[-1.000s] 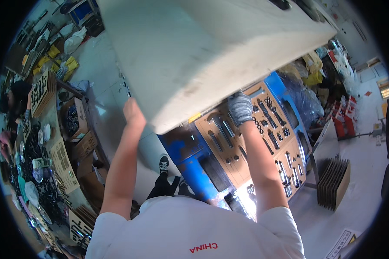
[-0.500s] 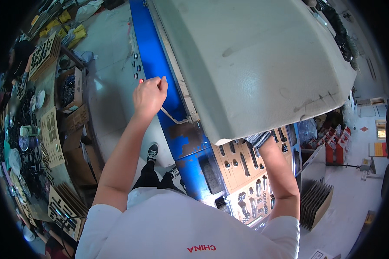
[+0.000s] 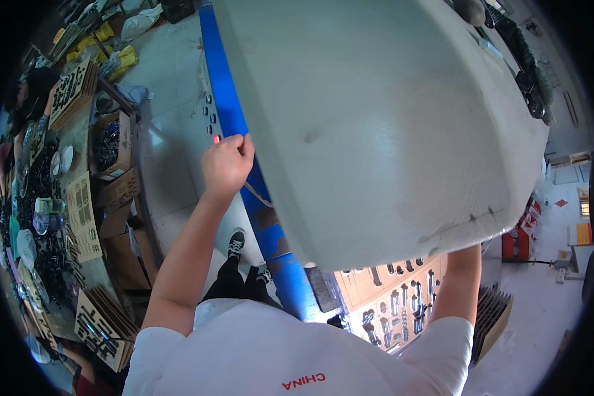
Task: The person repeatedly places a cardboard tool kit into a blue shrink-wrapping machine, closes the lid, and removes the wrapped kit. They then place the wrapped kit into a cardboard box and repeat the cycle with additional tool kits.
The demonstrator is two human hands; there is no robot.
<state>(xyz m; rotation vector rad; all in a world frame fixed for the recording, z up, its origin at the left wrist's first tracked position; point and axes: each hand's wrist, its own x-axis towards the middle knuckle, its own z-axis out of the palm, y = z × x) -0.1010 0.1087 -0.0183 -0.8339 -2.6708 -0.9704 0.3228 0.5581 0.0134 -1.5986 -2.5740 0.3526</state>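
Lower now than half a second ago, the cover hides more of the parts board, and the right hand's glove cuff, seen then, is out of sight beneath it. Only the right forearm shows, running up to the cover's near edge; whether that hand is open or gripping, I cannot tell. The left hand keeps nearly the same spot, bare and curled into a fist; I cannot see whether anything is inside it.

Just right of the left hand lies the cover's long left side, with the blue frame between. A red light glows just beyond its knuckles, and dark buttons run in rows farther away from it. A pale cord slants down to the right, near the wrist.

Nearer the body than the right hand, the board's uncovered part holds shiny metal parts, partly under the cover. Right of the right forearm stand stacked boards; farther beyond are red boxes.

Well left of the left hand, an open carton of dark pieces sits beside a cluttered table, where a co-worker leans in at the far end.
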